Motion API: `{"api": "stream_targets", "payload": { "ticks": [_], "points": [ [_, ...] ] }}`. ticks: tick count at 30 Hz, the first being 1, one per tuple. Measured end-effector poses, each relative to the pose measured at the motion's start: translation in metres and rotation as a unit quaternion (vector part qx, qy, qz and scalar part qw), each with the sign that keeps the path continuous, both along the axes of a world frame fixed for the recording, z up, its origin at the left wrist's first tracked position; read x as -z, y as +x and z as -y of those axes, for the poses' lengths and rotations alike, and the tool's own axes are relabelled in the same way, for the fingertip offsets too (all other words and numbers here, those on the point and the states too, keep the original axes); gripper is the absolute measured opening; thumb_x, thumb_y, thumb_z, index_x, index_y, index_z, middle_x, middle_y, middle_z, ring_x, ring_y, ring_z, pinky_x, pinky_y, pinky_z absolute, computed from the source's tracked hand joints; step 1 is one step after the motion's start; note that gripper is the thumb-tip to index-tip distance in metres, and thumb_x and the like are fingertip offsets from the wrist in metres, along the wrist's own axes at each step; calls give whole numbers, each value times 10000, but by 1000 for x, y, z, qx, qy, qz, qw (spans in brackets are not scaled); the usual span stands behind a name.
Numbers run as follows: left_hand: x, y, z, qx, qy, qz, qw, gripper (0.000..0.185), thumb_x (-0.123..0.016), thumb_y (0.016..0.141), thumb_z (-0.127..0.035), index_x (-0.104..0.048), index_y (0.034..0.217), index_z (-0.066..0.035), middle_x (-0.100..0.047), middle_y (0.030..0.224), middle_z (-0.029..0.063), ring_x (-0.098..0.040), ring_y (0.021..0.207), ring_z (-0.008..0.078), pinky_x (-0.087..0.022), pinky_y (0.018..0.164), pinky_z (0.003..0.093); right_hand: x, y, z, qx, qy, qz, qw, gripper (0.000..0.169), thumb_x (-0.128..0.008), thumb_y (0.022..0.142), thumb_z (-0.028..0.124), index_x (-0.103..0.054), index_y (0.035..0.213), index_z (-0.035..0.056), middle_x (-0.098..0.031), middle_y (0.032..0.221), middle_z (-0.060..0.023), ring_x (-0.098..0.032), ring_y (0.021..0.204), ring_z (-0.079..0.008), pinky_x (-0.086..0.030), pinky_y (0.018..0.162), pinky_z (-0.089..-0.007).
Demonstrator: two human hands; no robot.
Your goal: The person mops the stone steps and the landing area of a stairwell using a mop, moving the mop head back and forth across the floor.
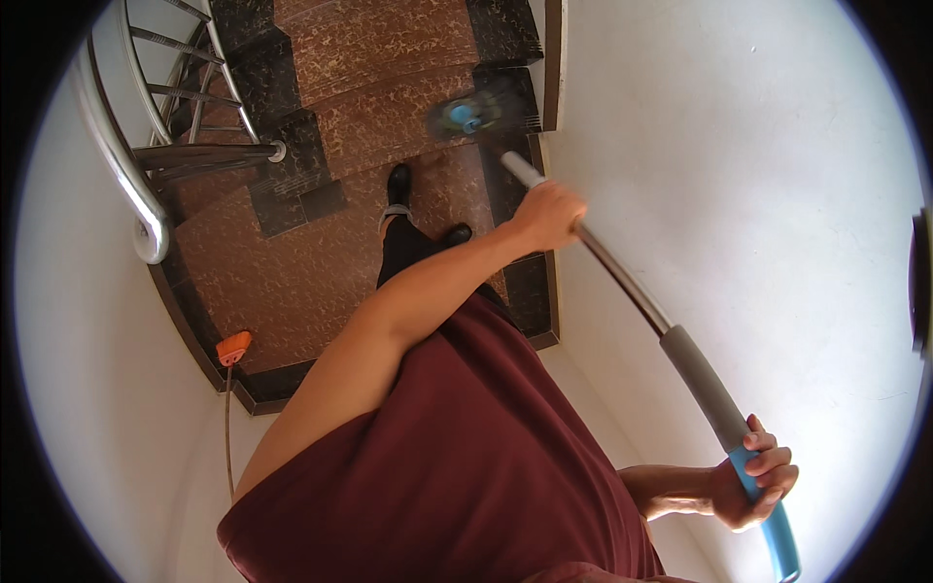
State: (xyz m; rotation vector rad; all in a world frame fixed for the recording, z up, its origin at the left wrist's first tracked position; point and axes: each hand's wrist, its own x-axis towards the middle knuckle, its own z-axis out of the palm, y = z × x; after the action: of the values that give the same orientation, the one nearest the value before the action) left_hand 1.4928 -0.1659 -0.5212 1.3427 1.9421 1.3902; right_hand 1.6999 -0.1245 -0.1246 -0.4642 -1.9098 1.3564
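Observation:
A flat mop runs from the lower right up to the stairs. My left hand [550, 215] is closed around its metal pole [627, 280], just below a light grey sleeve. Lower down, my right hand [754, 481] grips the blue end of the grey and blue mop handle [703, 382]. The blurred mop head [477, 116], with a blue joint, lies at a brown and black stone stair [393, 116], near the right-hand wall.
Curved metal railings [120, 160] stand at the upper left. An orange broom [234, 348] leans in the landing's lower left corner. My black shoes [399, 186] are on the landing [270, 277] below the steps. A white wall [700, 167] borders the right side.

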Motion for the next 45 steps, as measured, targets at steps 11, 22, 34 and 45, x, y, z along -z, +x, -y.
{"api": "stream_targets", "payload": {
  "ticks": [11, 22, 34, 45],
  "points": [
    [43, 24, 105, -123, -95, -65, 986, 218, -777, 638, -117, -577, 551, -116, -568, 625, 75, -571, 677, 300, -371, 658, 422, 96, 60, -38, 99, -224, 76, 967, 179, -569, 882, 219, -511, 837, 55, -607, 785, -138, -661, 932, -403, -458, 932, -637],
    [13, 102, -106, 3, 23, 20, 1000, 168, -747, 666, -161, -611, 662, -64, -614, 728, 124, -593, 824, 351, -416, 766, 436, 20, 81, -1, 226, 98, 61, 967, 234, -453, 920, 194, -457, 735, 51, -511, 658, -115, -690, 811, -378, -532, 866, -611],
    [-55, 119, -36, 193, -118, -63, 972, 136, -740, 637, -210, -713, 726, -111, -666, 656, 116, -667, 628, 316, -526, 628, 429, -1, 220, -28, 305, -91, -118, 941, 221, -624, 891, 231, -526, 768, 76, -502, 719, -45, -593, 796, -262, -404, 977, -514],
    [-20, 119, -94, -4, 120, -49, 992, 152, -703, 695, -45, -619, 813, -90, -601, 836, 95, -600, 848, 316, -447, 735, 452, 81, 178, 33, 337, 60, -66, 937, 216, -599, 908, 246, -501, 780, 102, -472, 672, -53, -563, 723, -228, -432, 933, -703]
  ]
}}
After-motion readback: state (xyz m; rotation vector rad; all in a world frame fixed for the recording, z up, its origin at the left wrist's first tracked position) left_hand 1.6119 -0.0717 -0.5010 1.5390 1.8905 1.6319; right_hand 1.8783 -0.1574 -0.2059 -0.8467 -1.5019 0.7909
